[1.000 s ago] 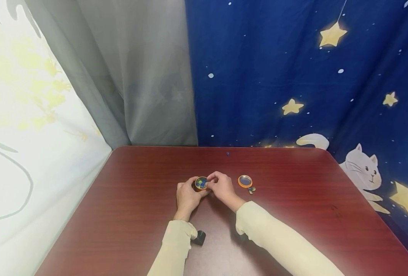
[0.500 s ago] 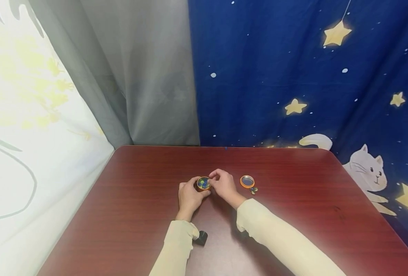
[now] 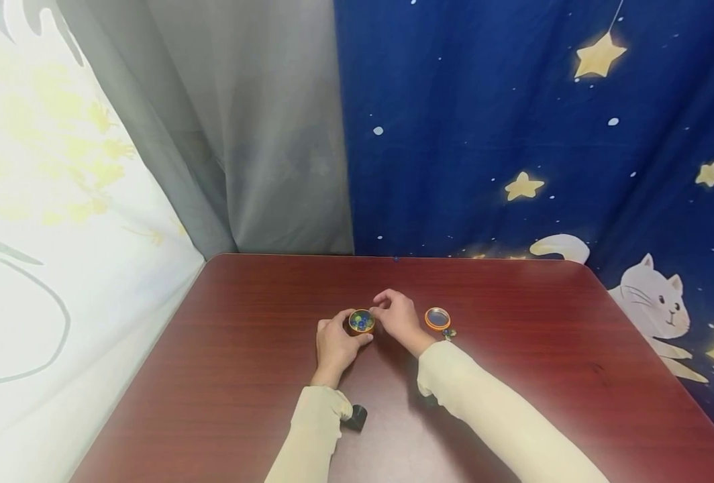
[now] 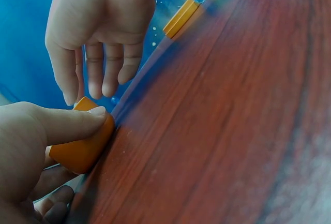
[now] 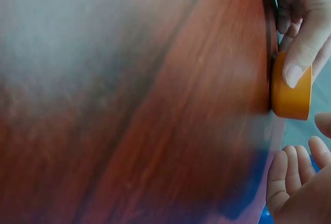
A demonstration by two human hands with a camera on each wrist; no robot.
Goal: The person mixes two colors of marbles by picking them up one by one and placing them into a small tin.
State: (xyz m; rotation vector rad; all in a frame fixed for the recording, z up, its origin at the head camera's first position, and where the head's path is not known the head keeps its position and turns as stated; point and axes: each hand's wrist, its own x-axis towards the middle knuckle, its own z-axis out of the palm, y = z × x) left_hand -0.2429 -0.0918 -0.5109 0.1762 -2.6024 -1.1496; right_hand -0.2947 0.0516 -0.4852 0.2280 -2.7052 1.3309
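Note:
My left hand (image 3: 335, 345) holds a round orange tin (image 4: 83, 151) on the table, thumb on the near side and fingers curled behind. Blue and yellow-green glass marbles (image 3: 362, 322) fill its open top in the head view. Close at the tin's right rim is my right hand (image 3: 400, 318), its fingers loosely bent, with nothing visible between them. In the left wrist view those fingers hang down just beyond the tin. An orange-rimmed lid (image 3: 437, 318) with a clear window lies to the right, and several loose marbles (image 3: 449, 333) touch or sit near its front edge.
A lone blue marble (image 3: 396, 259) sits at the far edge of the red-brown table (image 3: 242, 335). A small black block (image 3: 355, 418) shows at the left cuff. Grey and blue curtains (image 3: 429, 134) hang behind the table.
My right hand has drawn back from over the tin's top to beside its right rim. The lone blue marble has rolled to the table's far edge. The left hand keeps its grip.

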